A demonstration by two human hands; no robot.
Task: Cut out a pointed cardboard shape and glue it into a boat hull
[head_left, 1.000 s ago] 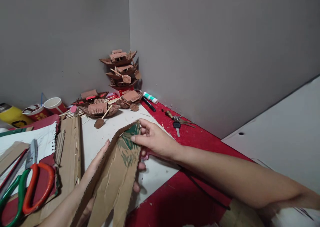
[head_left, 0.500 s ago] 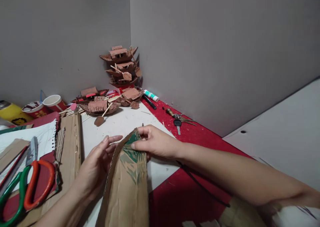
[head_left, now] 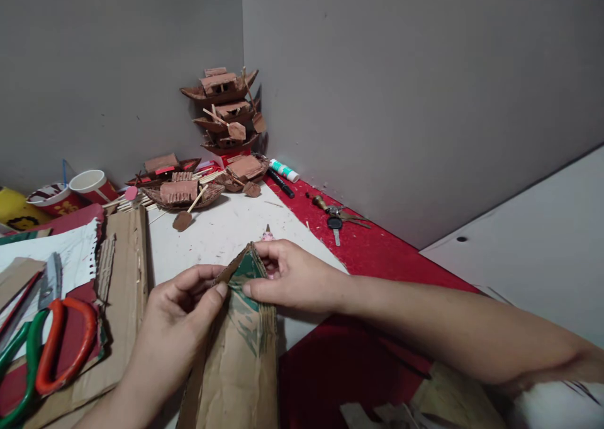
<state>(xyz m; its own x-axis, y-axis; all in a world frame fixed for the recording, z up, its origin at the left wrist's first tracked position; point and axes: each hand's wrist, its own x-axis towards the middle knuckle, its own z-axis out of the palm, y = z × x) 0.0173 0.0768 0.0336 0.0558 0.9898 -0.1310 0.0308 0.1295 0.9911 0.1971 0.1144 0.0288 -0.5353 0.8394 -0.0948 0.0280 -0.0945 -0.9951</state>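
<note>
A long piece of brown corrugated cardboard, printed with green near its far end, runs from the bottom of the view to a folded, pointed tip. My left hand grips its left edge near that tip, thumb on top and fingers behind. On the other side, my right hand pinches the tip between thumb and fingers, the fingertips partly hidden by the board. Just beyond the tip, a small pink object with a pointed brown end shows on the white surface.
Several cardboard model boats stand stacked in the corner, others in front. Scissors lie on cardboard at left, near paper cups. Keys, a black marker and a white-green tube lie along the right wall.
My left hand has closed from loosely open beside the board to a grip on its left edge. My right hand keeps its pinch on the tip. The view has shifted slightly.
</note>
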